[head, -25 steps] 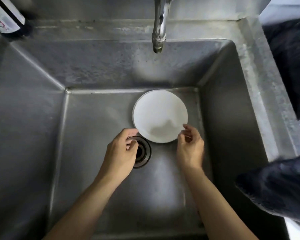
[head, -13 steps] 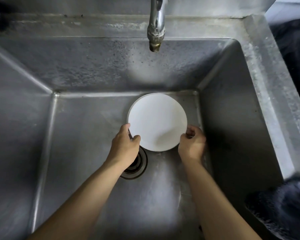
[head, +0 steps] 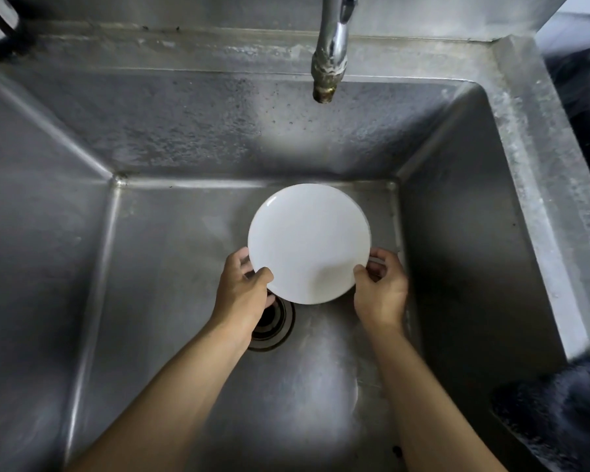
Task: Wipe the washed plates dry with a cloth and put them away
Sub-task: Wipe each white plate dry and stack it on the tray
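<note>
Here: left hand (head: 241, 291), right hand (head: 382, 289) pinch plate (head: 309, 243) rim; thumbs on top

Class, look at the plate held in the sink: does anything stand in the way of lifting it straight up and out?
Nothing visible blocks it. The left hand and right hand grip the plate by its near edge; the tap hangs farther back.

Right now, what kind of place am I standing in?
Most likely a kitchen dishwashing spot: a deep stainless steel sink with a faucet above and a drain in its floor, and both hands hold a white plate over it.
</note>
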The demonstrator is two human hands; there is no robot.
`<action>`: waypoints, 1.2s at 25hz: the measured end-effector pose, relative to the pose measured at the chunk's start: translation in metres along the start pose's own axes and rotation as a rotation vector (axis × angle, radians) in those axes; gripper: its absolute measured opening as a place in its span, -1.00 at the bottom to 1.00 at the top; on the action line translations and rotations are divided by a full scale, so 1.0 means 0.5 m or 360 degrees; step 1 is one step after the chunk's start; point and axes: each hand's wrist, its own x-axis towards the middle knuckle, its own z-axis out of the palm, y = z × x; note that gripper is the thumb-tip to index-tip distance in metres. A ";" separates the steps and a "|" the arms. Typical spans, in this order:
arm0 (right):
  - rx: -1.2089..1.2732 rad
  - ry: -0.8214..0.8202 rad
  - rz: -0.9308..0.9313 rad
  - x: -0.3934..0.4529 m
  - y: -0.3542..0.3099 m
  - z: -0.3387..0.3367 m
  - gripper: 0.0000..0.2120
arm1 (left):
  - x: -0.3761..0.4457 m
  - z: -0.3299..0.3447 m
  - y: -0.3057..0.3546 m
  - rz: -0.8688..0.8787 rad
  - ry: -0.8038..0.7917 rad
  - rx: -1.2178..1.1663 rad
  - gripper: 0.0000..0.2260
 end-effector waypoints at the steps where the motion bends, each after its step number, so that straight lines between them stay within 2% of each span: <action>1: 0.0017 -0.0013 -0.0012 -0.014 -0.006 -0.005 -0.72 | -0.011 -0.010 0.000 0.0014 0.0013 -0.0032 -0.62; 9: -0.0125 -0.0246 -0.0148 -0.178 -0.070 -0.069 -0.76 | -0.144 -0.112 -0.022 -0.0098 0.0222 -0.0119 -0.67; 13: -0.0302 -0.0265 -0.0221 -0.255 -0.119 -0.094 -0.82 | -0.217 -0.155 -0.052 -0.0227 0.0322 -0.0116 -0.71; 20: -0.0666 -0.0369 0.0045 -0.301 -0.180 -0.113 -0.80 | -0.267 -0.182 -0.075 -0.0458 0.0382 -0.0215 -0.92; 24: -0.0585 -0.0379 0.0209 -0.319 -0.186 -0.139 -0.82 | -0.287 -0.187 -0.058 -0.0464 0.0365 -0.0229 -0.89; 27: -0.0364 -0.0371 0.0327 -0.344 -0.186 -0.158 -0.87 | -0.308 -0.176 -0.025 -0.0479 0.0421 -0.0469 -0.88; 30: 0.0014 -0.0434 0.0447 -0.388 -0.178 -0.185 -0.72 | -0.337 -0.167 0.016 -0.0453 0.0361 -0.0753 -0.80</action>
